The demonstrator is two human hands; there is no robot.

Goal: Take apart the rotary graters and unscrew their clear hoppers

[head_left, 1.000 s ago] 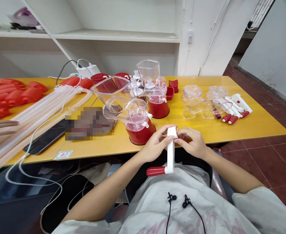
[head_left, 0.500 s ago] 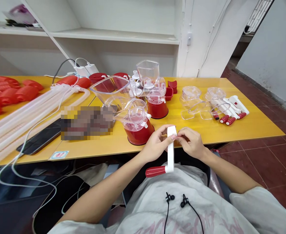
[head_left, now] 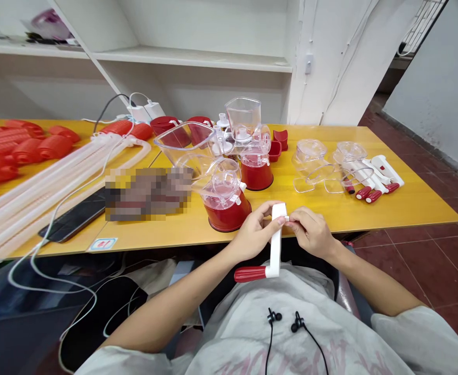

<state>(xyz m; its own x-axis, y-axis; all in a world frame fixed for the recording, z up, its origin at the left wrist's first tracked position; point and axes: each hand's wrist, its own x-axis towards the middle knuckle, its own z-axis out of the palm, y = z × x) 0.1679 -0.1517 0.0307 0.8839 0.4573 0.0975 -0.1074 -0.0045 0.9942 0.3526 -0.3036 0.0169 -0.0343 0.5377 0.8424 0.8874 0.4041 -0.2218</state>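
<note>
A white crank handle (head_left: 276, 244) with a red grip (head_left: 250, 274) hangs upright over my lap. My left hand (head_left: 253, 234) is closed on its upper end from the left. My right hand (head_left: 310, 232) pinches the same top end from the right, fingertips pressed together. Just beyond my hands, a clear-topped grinder on a red base (head_left: 225, 198) stands at the front edge of the yellow table (head_left: 389, 208).
A second grinder (head_left: 254, 156) and clear funnels stand behind. Clear housings (head_left: 310, 161) and several red-gripped cranks (head_left: 373, 177) lie at right. White tubes (head_left: 57, 177), red parts (head_left: 22, 148), a phone (head_left: 73, 221) and cables lie at left. Earphones (head_left: 283, 317) hang on my shirt.
Both hands stay on the crank's top end; my right fingertips have tightened into a pinch there. The view shifted slightly.
</note>
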